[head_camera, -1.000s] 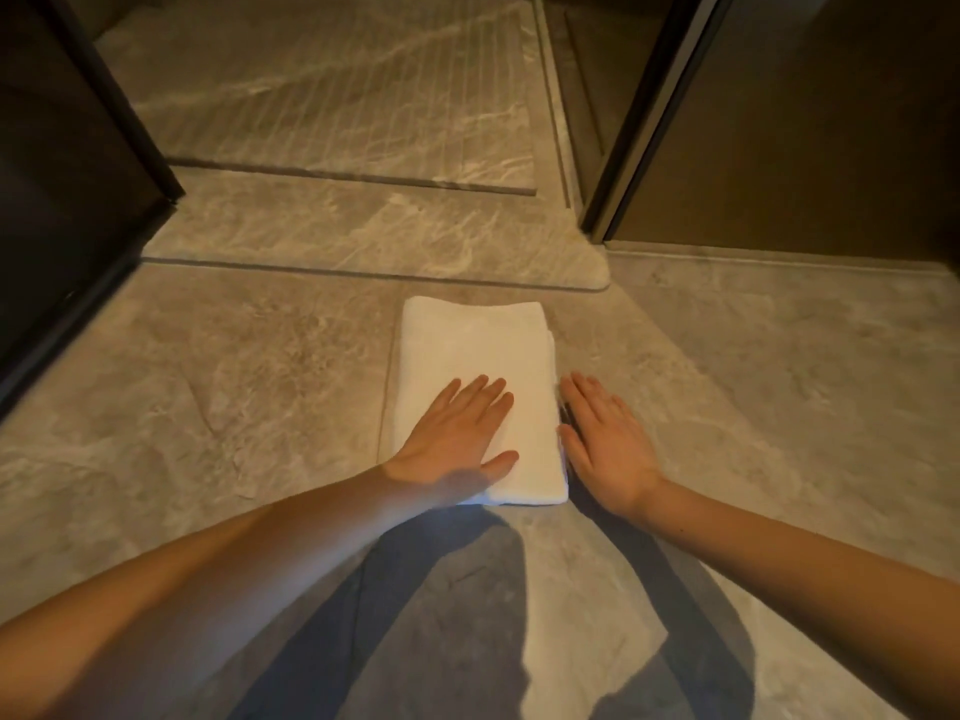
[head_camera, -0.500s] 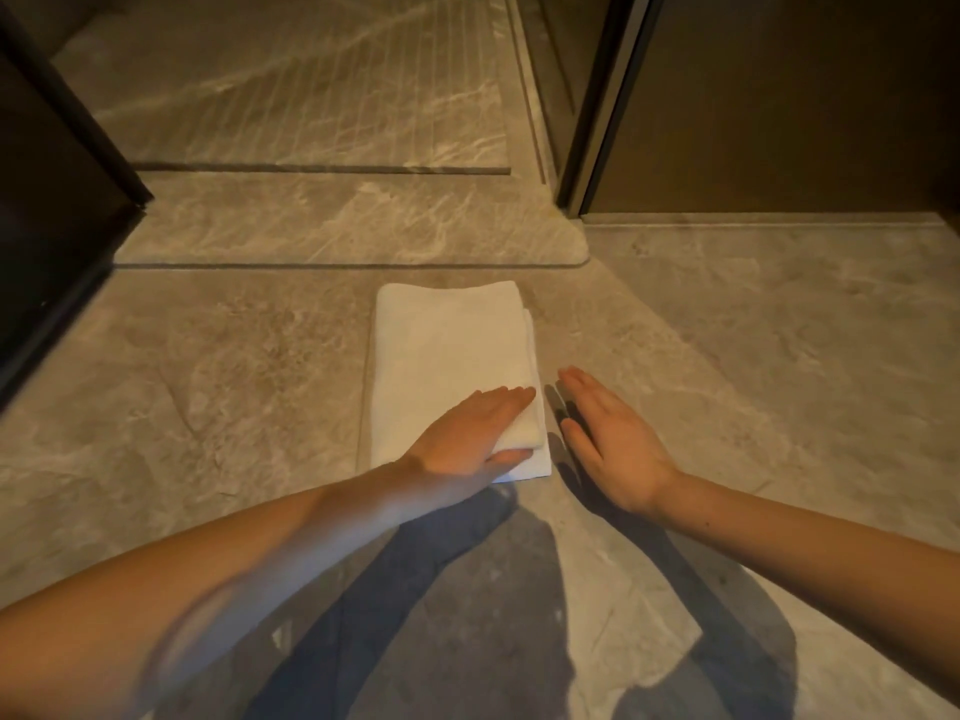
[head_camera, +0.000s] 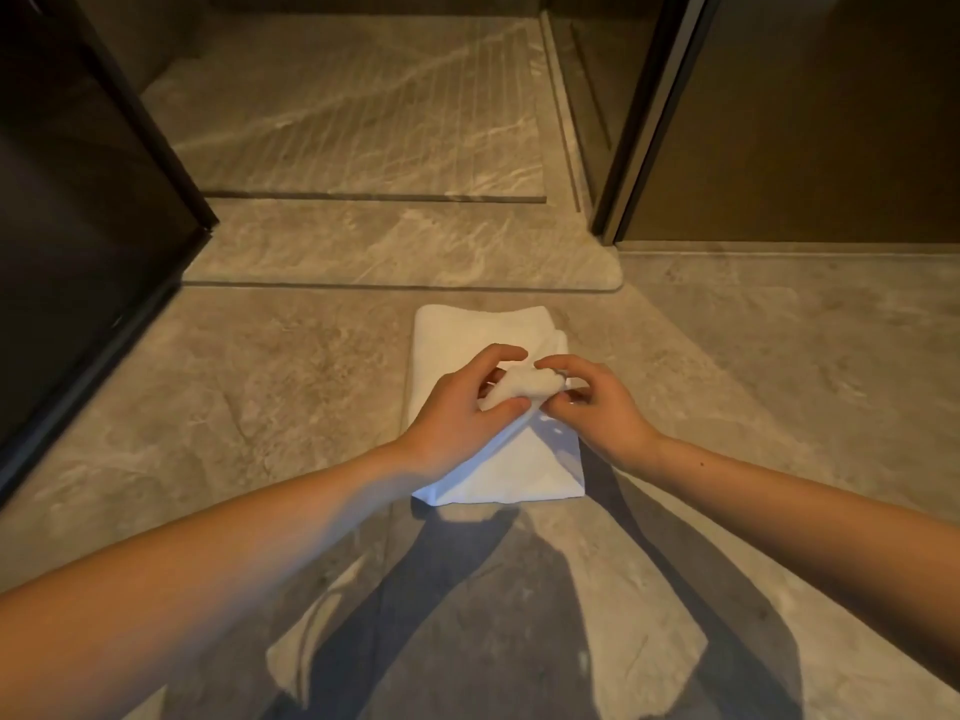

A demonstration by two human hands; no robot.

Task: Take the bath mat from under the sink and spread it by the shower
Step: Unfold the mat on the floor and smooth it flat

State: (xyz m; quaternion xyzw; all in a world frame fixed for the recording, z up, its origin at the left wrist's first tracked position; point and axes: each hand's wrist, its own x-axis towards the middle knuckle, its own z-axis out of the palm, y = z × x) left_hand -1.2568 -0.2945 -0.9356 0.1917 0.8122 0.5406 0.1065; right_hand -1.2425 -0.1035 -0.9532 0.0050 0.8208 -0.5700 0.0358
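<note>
A white bath mat (head_camera: 524, 467) lies folded on the grey stone floor, just in front of the raised shower threshold (head_camera: 405, 252). My left hand (head_camera: 457, 415) rests on the mat and pinches a raised fold of its top layer between thumb and fingers. My right hand (head_camera: 597, 407) meets it from the right, fingertips closed on the same lifted fold. The mat's near half still lies flat; its far edge sits close to the threshold.
The shower floor (head_camera: 363, 116) with ribbed grooves lies beyond the threshold. A dark glass panel (head_camera: 78, 210) stands at the left. A metal door frame (head_camera: 644, 116) and brown wall (head_camera: 821, 122) stand at the right. Bare stone floor (head_camera: 234, 407) surrounds the mat.
Both hands went from lying flat, left on the mat and right beside it, to meeting over the mat and lifting a fold of its top layer.
</note>
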